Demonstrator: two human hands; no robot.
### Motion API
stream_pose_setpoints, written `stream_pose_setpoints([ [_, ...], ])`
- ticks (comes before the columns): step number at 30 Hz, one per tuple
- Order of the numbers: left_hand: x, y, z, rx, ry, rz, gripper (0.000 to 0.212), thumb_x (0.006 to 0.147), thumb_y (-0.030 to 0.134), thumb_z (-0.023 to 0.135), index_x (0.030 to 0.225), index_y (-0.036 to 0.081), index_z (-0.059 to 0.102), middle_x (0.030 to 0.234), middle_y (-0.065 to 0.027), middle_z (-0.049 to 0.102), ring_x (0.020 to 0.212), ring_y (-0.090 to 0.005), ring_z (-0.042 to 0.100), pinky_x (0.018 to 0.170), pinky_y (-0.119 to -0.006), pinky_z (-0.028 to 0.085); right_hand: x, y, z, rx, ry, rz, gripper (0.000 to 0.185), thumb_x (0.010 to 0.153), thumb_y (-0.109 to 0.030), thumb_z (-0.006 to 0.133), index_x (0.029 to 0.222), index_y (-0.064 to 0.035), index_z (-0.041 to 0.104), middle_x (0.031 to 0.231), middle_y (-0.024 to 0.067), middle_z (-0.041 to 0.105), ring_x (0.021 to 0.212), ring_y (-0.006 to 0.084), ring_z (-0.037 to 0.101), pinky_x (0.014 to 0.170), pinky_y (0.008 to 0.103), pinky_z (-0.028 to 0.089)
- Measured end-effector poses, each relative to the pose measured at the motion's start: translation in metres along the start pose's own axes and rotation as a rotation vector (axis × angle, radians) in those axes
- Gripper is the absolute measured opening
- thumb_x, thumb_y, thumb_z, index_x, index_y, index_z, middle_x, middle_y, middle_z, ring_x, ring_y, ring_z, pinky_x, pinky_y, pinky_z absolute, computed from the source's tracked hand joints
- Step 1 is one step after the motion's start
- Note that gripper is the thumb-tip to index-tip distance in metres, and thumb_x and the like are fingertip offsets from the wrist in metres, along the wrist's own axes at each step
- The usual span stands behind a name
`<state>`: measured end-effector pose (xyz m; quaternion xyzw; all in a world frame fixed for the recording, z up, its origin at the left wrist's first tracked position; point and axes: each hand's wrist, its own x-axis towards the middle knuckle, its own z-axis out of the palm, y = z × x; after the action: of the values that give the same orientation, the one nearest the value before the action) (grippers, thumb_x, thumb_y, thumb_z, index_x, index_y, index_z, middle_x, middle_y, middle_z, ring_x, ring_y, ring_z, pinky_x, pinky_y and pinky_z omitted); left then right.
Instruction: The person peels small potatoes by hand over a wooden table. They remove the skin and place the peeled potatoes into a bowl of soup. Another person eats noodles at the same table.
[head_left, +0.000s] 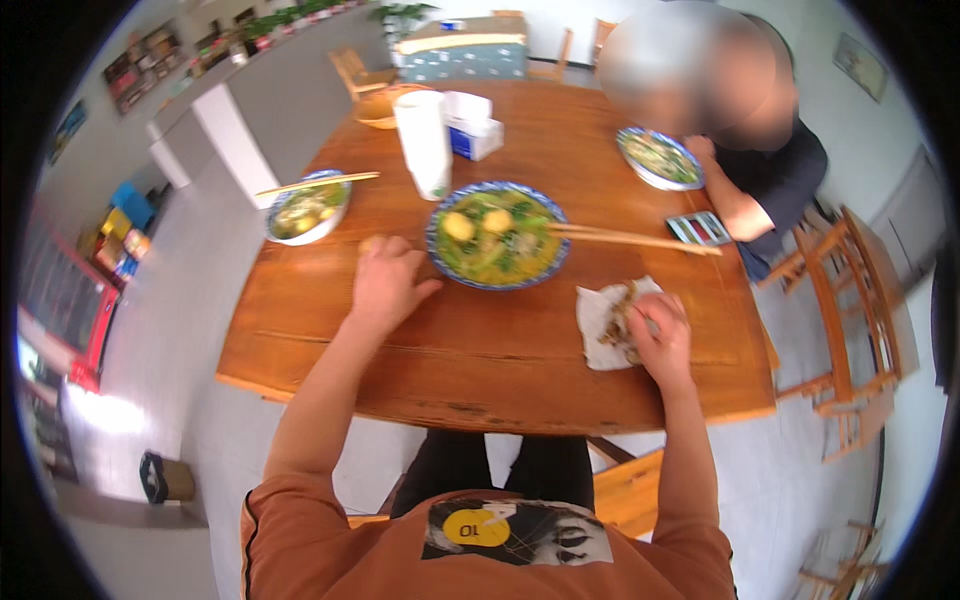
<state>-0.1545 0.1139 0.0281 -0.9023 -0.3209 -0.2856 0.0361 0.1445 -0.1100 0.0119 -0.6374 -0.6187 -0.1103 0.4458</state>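
In front of me on the wooden table (480, 375) is a blue-and-white bowl (499, 235) of greens and broth with yellow, egg-like pieces. A pair of chopsticks (637, 238) rests on its right rim. My left hand (386, 281) lies on the table left of the bowl, fingers spread, beside a small yellowish thing that it partly hides. My right hand (661, 330) is over a white paper napkin (596, 334) with brown scraps on it, thumb and fingers bent together. Whether something is pinched there cannot be made out.
A second bowl (307, 217) with chopsticks across it stands at left. Behind my bowl are a white paper roll (425, 146), a tissue box (476, 139) and a basket (375, 109). At right, a person (780, 165) sits by another bowl (660, 160) and a phone (699, 228).
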Motion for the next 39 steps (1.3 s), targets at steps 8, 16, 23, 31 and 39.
stream_pose_setpoints([
  [8,-0.025,0.031,-0.016,-0.018,-0.042,-0.035,0.03,0.063,0.013,0.076,0.088,0.007,0.061,0.091,-0.0074,0.055,0.091,-0.0262,0.053,0.078,-0.037,0.044,-0.01,0.015,0.004,0.126,0.075,0.18,0.008,0.077,-0.003,0.062,0.084,-0.0034,0.061,0.086,0.0115,0.062,0.081,0.0299,0.055,0.074,0.0362,0.044],
  [16,-0.003,0.144,-0.002,-1.616,-0.56,-0.399,0.028,0.085,0.007,0.059,0.112,0.004,0.052,0.106,-0.0063,0.056,0.098,-0.0187,0.058,0.084,-0.028,0.047,-0.008,0.003,0.007,0.279,0.067,0.341,0.009,0.081,-0.001,0.056,0.087,-0.0046,0.061,0.084,0.0071,0.061,0.076,0.0194,0.057,0.064,0.0284,0.047],
  [23,0.044,0.186,0.066,-2.122,-0.735,-0.623,0.032,0.09,0.012,0.053,0.12,0.002,0.048,0.115,-0.0092,0.056,0.1,-0.0195,0.058,0.083,-0.032,0.049,-0.004,0.011,0.001,0.424,0.036,0.409,0.005,0.081,-0.001,0.058,0.086,-0.0011,0.06,0.08,0.0051,0.06,0.072,0.0116,0.06,0.065,0.0247,0.048],
  [31,0.036,0.187,0.058,-1.852,-0.582,-0.526,0.034,0.09,0.008,0.052,0.123,0.003,0.048,0.116,-0.0077,0.055,0.103,-0.0178,0.055,0.086,-0.031,0.047,-0.002,-0.007,-0.006,0.506,-0.045,0.497,0.009,0.079,-0.005,0.064,0.08,-0.0017,0.056,0.075,0.0007,0.057,0.065,0.0049,0.053,0.057,0.021,0.045],
  [39,0.032,0.191,0.06,-1.598,-0.507,-0.323,0.032,0.087,0.002,0.055,0.119,0.003,0.052,0.113,-0.0053,0.056,0.103,-0.0127,0.053,0.089,-0.026,0.043,-0.003,-0.008,-0.003,0.473,-0.074,0.53,0.012,0.073,-0.003,0.066,0.078,-0.0016,0.055,0.07,0.0024,0.054,0.061,0.0064,0.05,0.054,0.0224,0.043],
])
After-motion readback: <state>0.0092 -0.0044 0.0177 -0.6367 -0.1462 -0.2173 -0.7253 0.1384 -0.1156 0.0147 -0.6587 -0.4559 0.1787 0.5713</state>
